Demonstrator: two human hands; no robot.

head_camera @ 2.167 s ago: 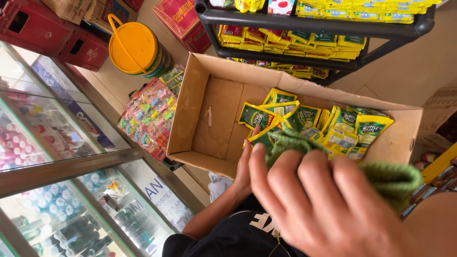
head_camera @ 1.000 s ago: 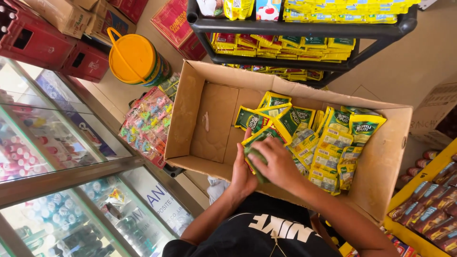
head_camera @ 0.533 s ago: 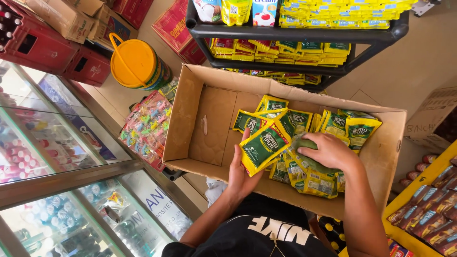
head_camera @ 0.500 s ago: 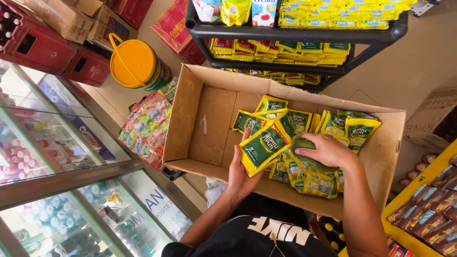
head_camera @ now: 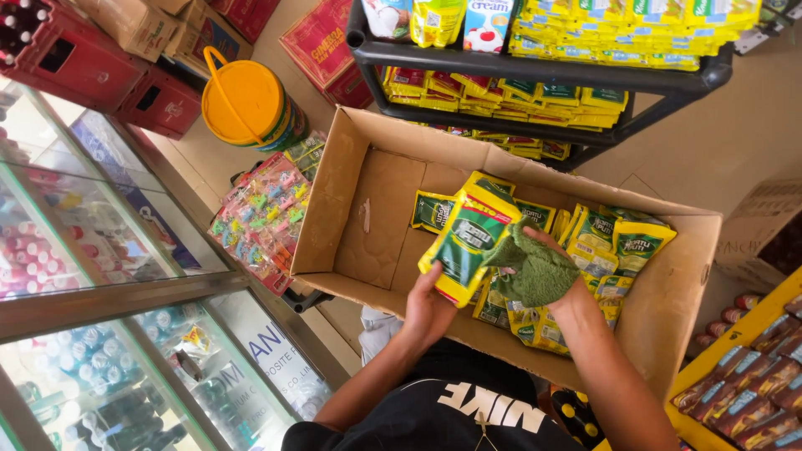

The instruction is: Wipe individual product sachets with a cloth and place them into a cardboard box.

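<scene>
A person's left hand (head_camera: 428,307) curls around the lower end of a green-and-yellow glossy plastic sachet pack (head_camera: 468,238), fingers closed on it and holding it tilted above an open brown cardboard box (head_camera: 334,200). The right hand (head_camera: 558,276) grips a crumpled green knitted cloth (head_camera: 535,269) and presses it against the pack's right edge; the cloth covers most of the fingers, so how tightly they close cannot be told. More green-and-yellow sachets (head_camera: 614,246) lie heaped in the right half of the box, partly hidden under both hands. The box's left half shows bare cardboard floor, leaving open room there, while its near wall stands just in front of the person's wrists. Beyond the far rim a black metal shelf rack (head_camera: 535,71) carries stacked yellow packets, close against the box. To the left stand a yellow lidded plastic bucket (head_camera: 246,104) and a hanging card of small colourful toys (head_camera: 259,217), just beside the box's left flap. A glass-fronted drinks cooler (head_camera: 92,276) fills the left side, cut off by the frame.
</scene>
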